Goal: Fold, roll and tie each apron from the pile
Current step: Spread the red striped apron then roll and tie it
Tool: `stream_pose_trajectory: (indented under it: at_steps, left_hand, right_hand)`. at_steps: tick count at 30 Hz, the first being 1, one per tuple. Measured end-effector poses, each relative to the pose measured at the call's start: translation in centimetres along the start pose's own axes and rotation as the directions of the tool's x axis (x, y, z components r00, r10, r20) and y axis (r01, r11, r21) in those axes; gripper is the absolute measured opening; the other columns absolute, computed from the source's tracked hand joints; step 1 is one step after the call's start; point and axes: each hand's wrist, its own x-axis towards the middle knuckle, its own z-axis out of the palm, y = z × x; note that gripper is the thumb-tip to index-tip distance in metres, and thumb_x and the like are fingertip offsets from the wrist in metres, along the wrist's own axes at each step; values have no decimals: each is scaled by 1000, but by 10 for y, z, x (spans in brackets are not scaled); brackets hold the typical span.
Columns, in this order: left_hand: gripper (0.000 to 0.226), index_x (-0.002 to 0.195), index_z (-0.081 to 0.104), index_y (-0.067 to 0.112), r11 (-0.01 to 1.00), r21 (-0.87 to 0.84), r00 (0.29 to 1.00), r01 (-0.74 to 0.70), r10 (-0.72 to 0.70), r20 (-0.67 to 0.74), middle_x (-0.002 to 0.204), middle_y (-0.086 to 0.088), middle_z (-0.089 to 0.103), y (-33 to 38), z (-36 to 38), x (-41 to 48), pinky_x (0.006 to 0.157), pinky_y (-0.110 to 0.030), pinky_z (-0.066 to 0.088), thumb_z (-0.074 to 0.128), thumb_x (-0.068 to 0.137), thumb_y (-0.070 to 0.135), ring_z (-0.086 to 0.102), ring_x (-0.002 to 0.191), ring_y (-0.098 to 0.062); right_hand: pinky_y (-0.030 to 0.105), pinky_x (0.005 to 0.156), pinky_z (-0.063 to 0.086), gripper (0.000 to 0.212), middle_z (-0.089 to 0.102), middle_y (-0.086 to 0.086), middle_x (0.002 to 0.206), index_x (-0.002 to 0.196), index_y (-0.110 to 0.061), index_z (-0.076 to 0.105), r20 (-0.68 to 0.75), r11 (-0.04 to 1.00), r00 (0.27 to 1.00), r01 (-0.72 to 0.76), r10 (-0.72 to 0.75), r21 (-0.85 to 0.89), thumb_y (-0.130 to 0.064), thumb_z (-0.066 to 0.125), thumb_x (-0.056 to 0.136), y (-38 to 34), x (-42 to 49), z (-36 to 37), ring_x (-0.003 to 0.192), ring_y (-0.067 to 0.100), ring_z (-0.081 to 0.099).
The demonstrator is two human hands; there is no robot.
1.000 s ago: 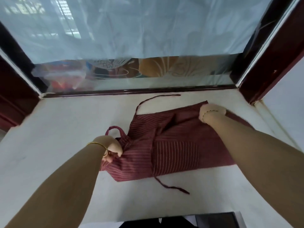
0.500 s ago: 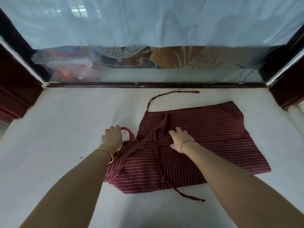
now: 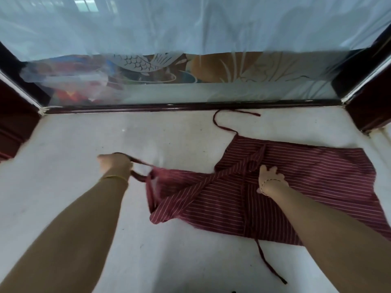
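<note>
The left hand (image 3: 115, 164) is curled tight around a strap, arm reaching out to the left. The right hand (image 3: 271, 178) lies flat, fingers spread, pressing down.

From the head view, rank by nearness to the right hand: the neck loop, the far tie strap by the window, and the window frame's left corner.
From the right hand, pressing on the apron:
1. Far tie strap, ahead toward the window.
2. Neck loop, to the left, held by the left hand.
3. Window frame's left corner, far left.
</note>
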Motion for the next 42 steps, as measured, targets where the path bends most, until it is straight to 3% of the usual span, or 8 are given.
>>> stream_pose_trajectory:
  at_steps: [4, 8, 11, 16, 26, 33, 37, 42]
  left_hand:
    - [43, 138, 39, 7, 855, 486, 950, -180, 279, -141, 136, -16, 41, -7, -41, 14, 89, -30, 46, 32, 97, 16, 49, 117, -35]
    - [62, 141, 19, 11, 656, 674, 936, -341, 307, 175, 146, -27, 10, -9, -57, -21, 86, -45, 51, 40, 84, -2, 55, 101, -51]
    - [38, 124, 40, 3, 589, 643, 870, -490, 370, 325, 133, -24, 38, -1, -41, -46, 83, -44, 52, 47, 87, 5, 59, 98, -40]
    - [56, 118, 55, 9, 483, 346, 432, -804, 77, 898, 113, -4, 60, 7, -8, -106, 93, -34, 49, 66, 81, 50, 57, 106, -20]
    - [74, 131, 24, 18, 2, 376, 355, -927, 336, 872, 110, -4, 40, -38, 28, -130, 58, -28, 52, 72, 74, 15, 56, 77, -18]
    - [33, 109, 45, 14, 414, 398, 479, -819, 110, 871, 88, -1, 55, -16, 21, -106, 58, -23, 45, 49, 81, -3, 54, 74, -15]
    - [62, 133, 40, 11, 361, 582, 509, -729, -282, 813, 127, -18, 49, -10, -5, -83, 86, -39, 55, 55, 74, -3, 65, 96, -31]
    - [59, 139, 35, -1, 488, 654, 592, -578, -301, 748, 115, -22, 61, -16, -17, -68, 82, -36, 57, 41, 80, -9, 68, 96, -27]
  right_hand:
    - [56, 106, 35, 75, 5, 19, 155, 147, -12, 15, -19, 999, 999, -50, 50, 10, -11, 60, 87, -9, -7, -3, 137, 41, 23]
    - [51, 102, 40, 78, 19, 18, 151, 146, -8, 19, -139, 1000, 990, -19, 16, -21, -16, 65, 83, -22, -21, -2, 133, 37, 33]
    - [43, 91, 46, 69, 34, 13, 139, 139, -12, 28, -423, 992, 897, 116, -128, -53, -12, 65, 82, -35, -34, 3, 121, 31, 44]
    - [33, 62, 48, 58, 31, 12, 136, 135, -18, 32, -491, 919, 801, 394, -342, 3, 0, 56, 85, -61, -42, 12, 84, 24, 55]
    - [45, 97, 42, 51, 35, 3, 138, 136, -22, 39, -272, 887, 847, 457, -457, -68, -29, 60, 91, -76, -35, 19, 122, 29, 37]
    - [43, 92, 46, 37, 32, 8, 135, 129, -19, 42, -266, 898, 862, 438, -432, -39, -20, 54, 94, -86, -36, 19, 120, 32, 34]
    - [44, 90, 48, 34, 28, 9, 135, 124, -16, 48, -245, 918, 887, 395, -392, -36, -33, 51, 96, -90, -37, 14, 121, 31, 32]
    - [47, 92, 47, 38, 25, 10, 137, 125, -17, 48, -222, 922, 896, 382, -385, -59, -39, 53, 94, -99, -39, 15, 121, 32, 30]
